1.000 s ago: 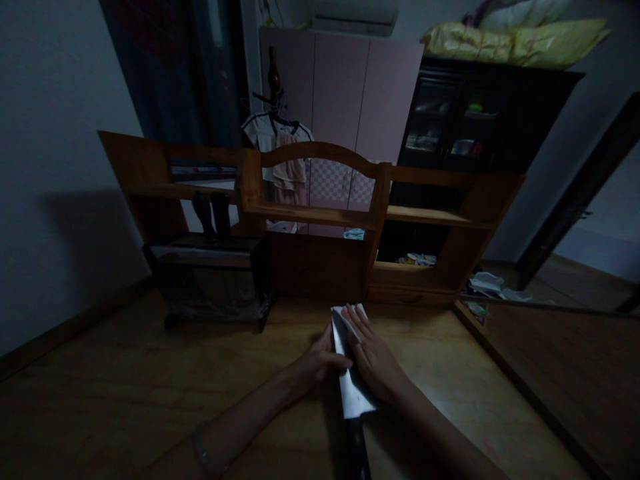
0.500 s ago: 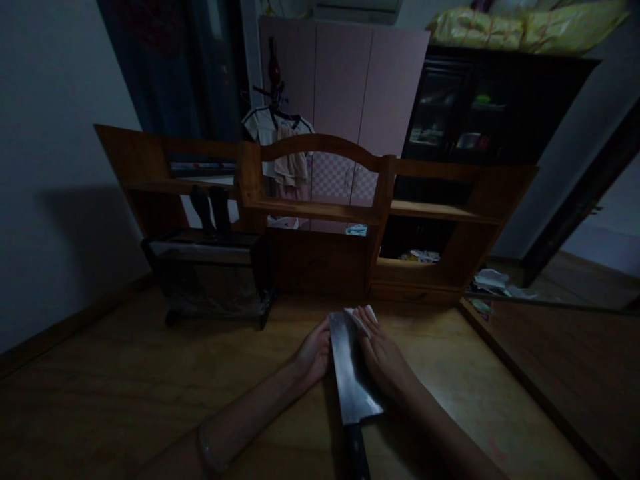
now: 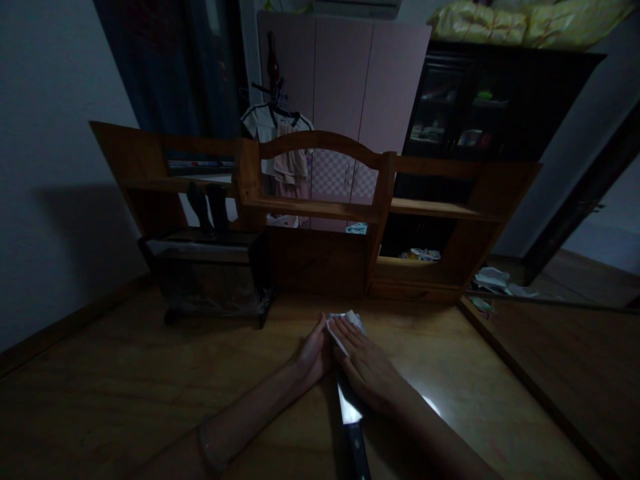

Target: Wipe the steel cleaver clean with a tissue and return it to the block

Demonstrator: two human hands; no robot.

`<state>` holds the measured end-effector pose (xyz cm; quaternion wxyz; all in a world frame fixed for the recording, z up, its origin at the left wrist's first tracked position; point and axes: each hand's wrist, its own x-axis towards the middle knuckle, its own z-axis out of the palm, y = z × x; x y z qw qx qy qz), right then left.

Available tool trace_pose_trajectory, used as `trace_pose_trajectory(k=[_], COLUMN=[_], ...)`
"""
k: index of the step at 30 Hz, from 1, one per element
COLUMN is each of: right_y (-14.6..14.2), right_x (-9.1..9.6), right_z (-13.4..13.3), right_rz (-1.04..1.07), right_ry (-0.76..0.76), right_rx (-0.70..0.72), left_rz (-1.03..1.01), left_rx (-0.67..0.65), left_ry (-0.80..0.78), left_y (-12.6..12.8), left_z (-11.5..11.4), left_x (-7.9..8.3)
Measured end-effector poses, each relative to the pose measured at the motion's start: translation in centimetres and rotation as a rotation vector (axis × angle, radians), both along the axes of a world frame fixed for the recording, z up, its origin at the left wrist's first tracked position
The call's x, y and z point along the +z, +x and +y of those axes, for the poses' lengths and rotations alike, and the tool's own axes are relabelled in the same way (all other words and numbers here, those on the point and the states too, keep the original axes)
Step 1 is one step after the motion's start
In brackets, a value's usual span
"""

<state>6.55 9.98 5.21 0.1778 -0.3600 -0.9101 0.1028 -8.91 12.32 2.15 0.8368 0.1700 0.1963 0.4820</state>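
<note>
Furniture stands in low light beyond the left hand [image 3: 313,355] and right hand [image 3: 369,367]: a pink wardrobe [image 3: 340,73] well ahead of them, a dark cabinet [image 3: 540,113] ahead and to their right. Under both spreads a pale wooden bench [image 3: 150,393], smooth enough to throw a glare near the right hand, with a wooden shelf unit [image 3: 320,141] along its far side. Ahead and left of the hands sits a knife rack [image 3: 210,287], two dark handles [image 3: 200,208] jutting upward. Nearest is the broad knife [image 3: 349,405], partly covered by the right hand, its dark grip [image 3: 358,452] toward the wearer. It looks weighty, rigid and probably slick, so the grip seems the sound place to take hold; I cannot see which side bears the edge. The right hand lies flat, fingers straight, over a thin white sheet [image 3: 356,321], which looks light and limp. The left hand cups the knife's far left side; its finger closure is hidden, so I cannot tell how firmly it holds.
</note>
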Motion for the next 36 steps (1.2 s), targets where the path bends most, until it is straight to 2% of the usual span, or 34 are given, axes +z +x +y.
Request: trace_pose_trajectory(k=[5, 12, 16, 19, 21, 24, 27, 31, 36], right_y=[1.2, 1.8, 2.7, 3.4, 3.2, 1.6, -0.4, -1.1, 1.1], right_x=[-0.6, -1.6, -2.1, -1.6, -0.8, 0.1, 0.1, -0.7, -1.8], right_z=[0.8, 1.4, 2.4, 3.1, 3.0, 2.0, 0.6, 0.2, 1.1], right_rz=[-0.012, 0.077, 0.175, 0.261, 0.285, 0.220, 0.095, 0.010, -0.014], right_ry=[-0.027, -0.083, -0.061, -0.009, 0.016, 0.028, 0.015, -0.005, -0.029], right_rx=[-0.059, -0.117, -0.219, -0.304, -0.283, -0.134, -0.006, -0.012, -0.091], left_rz=[0.084, 0.196, 0.213, 0.218, 0.209, 0.154, 0.073, 0.028, 0.043], left_rx=[-0.045, -0.037, -0.060, -0.060, -0.070, -0.094, -0.045, -0.044, -0.074], left_ry=[0.080, 0.099, 0.100, 0.103, 0.105, 0.114, 0.062, 0.012, -0.008], left_y=[-0.1, -0.2, -0.2, -0.3, -0.4, -0.4, -0.4, -0.4, -0.7], left_z=[-0.5, -0.6, -0.8, -0.9, -0.8, -0.5, -0.2, 0.1, 0.0], left_x=[0.8, 0.9, 1.4, 1.4, 1.1, 0.5, 0.1, 0.0, 0.2])
